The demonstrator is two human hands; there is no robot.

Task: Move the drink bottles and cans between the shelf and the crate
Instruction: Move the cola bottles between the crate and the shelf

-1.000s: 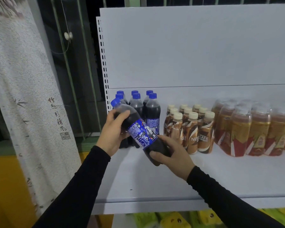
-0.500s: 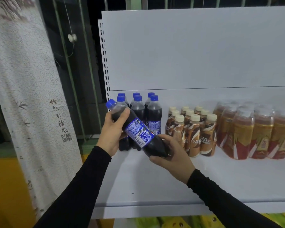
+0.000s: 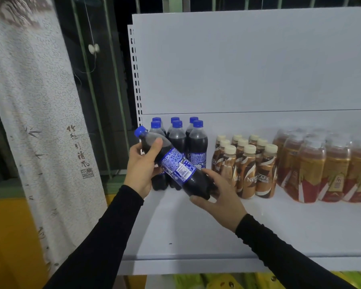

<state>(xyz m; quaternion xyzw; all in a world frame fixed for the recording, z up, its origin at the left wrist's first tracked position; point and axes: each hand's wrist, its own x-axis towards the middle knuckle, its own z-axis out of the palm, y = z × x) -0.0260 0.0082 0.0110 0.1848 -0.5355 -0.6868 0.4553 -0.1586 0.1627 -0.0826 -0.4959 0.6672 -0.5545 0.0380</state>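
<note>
A dark cola bottle (image 3: 176,163) with a blue cap and blue label lies tilted in the air above the white shelf (image 3: 196,232), cap up and to the left. My left hand (image 3: 141,170) grips its neck end. Its base sits in my right hand (image 3: 219,197), fingers curled round it. Behind the bottle, several upright cola bottles (image 3: 197,142) stand at the shelf's back left corner, partly hidden by my hands.
Several brown coffee bottles (image 3: 246,170) with cream caps stand right of the colas. Further right are shrink-wrapped amber tea bottles (image 3: 321,167). A pale hanging scroll (image 3: 35,122) is on the left. Yellow-green crate parts (image 3: 206,282) show below the shelf's front edge.
The held bottle's cap end has tipped further to the left and its base has risen slightly. Both hands keep their hold on it. The view has shifted a little.
</note>
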